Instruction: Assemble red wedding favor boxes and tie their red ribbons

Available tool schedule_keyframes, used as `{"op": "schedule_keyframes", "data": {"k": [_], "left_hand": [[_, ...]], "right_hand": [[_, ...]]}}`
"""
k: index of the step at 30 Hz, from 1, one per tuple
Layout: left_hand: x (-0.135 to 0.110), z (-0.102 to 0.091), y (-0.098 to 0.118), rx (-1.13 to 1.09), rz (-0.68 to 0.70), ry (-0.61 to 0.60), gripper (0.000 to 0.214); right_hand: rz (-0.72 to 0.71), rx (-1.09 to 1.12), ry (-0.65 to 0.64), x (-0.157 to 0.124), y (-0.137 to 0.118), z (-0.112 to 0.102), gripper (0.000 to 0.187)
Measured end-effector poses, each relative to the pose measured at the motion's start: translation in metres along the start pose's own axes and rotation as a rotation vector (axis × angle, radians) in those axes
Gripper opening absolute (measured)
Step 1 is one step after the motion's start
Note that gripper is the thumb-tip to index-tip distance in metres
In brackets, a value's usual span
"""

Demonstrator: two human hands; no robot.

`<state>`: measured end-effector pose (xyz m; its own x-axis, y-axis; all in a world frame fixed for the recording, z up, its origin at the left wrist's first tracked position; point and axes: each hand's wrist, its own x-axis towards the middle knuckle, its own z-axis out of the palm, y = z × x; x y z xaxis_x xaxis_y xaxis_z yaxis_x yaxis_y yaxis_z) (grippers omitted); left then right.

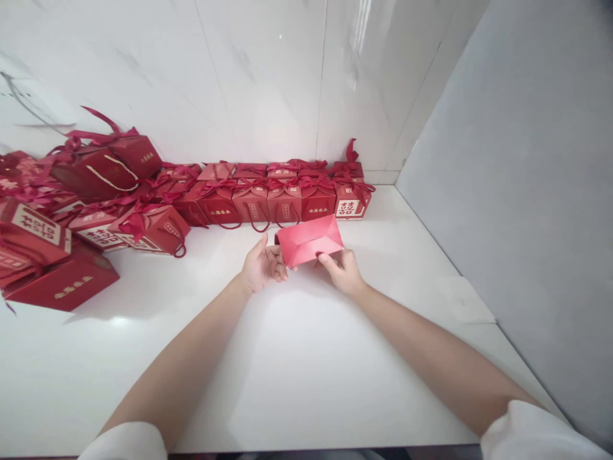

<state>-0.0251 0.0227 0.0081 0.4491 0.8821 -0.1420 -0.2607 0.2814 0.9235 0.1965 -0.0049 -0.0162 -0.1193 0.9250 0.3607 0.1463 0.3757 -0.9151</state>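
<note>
Around frame centre, the right hand (pixel 345 271) is grasping a red gift box (pixel 309 239), its long axis slanting up rightward; the left hand (pixel 261 265) is hovering, unclenched, at the box's left end.

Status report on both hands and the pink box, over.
Right hand gripping pink box. Left hand open beside it, contact unclear. Red boxes behind, not between hands.

Pinkish-red rectangular paper box (pixel 311 241); deep-red cardboard gift boxes (pixel 220 207), some gold-lettered, some cream-panelled with red characters; white tabletop (pixel 297 364); grey-veined white wall (pixel 263 76).
</note>
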Motion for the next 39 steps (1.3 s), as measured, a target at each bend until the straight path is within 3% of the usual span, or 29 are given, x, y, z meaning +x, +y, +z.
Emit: {"op": "schedule_keyframes", "data": {"k": [5, 12, 21, 25, 32, 39], "left_hand": [[0.003, -0.006, -0.004, -0.109, 0.025, 0.047, 0.048], [0.006, 0.001, -0.005, -0.145, 0.069, 0.111, 0.032], [0.008, 0.004, -0.005, -0.135, 0.037, 0.184, 0.037], [0.009, 0.003, -0.006, -0.157, 0.034, 0.137, 0.036], [0.008, -0.001, -0.006, -0.213, -0.063, -0.047, 0.046], [0.009, 0.0, -0.004, -0.227, -0.103, -0.081, 0.062]], "right_hand": [[0.082, 0.005, -0.067, 0.003, 0.003, 0.0, 0.053], [0.058, -0.114, -0.025, 0.0, -0.004, 0.003, 0.048], [0.033, -0.167, -0.003, -0.005, -0.008, 0.005, 0.045], [0.029, -0.152, 0.003, -0.005, -0.01, 0.006, 0.046], [0.054, -0.076, 0.021, -0.004, -0.007, 0.006, 0.055], [0.015, -0.156, 0.068, -0.005, -0.008, 0.006, 0.055]]}}
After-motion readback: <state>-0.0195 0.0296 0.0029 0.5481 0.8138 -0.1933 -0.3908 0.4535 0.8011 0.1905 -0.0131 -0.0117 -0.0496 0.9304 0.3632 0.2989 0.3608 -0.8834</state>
